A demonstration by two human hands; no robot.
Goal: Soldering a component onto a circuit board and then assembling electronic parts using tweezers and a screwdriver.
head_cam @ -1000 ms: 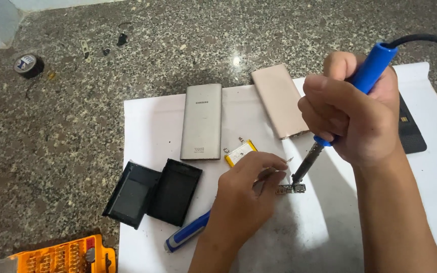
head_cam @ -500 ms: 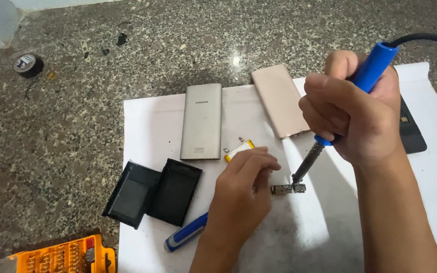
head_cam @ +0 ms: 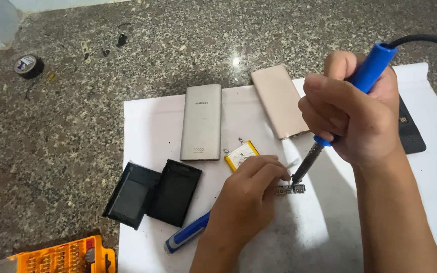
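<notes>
My right hand grips a blue-handled soldering iron with a black cord. Its dark tip points down onto a small circuit board lying on a white paper sheet. My left hand is curled, and its fingertips pinch the left end of that board, right beside the iron's tip. A small yellow-edged pouch battery lies just above my left knuckles.
A grey power bank and a beige shell lie on the sheet. Two black casings sit at its left edge and a blue-and-white tool lies by my left wrist. An orange bit set is at bottom left, a tape roll far left, and a black flat item right.
My left fingers drew back slightly, then came forward again onto the board's left end beside the iron tip. My right hand and the iron have barely moved.
</notes>
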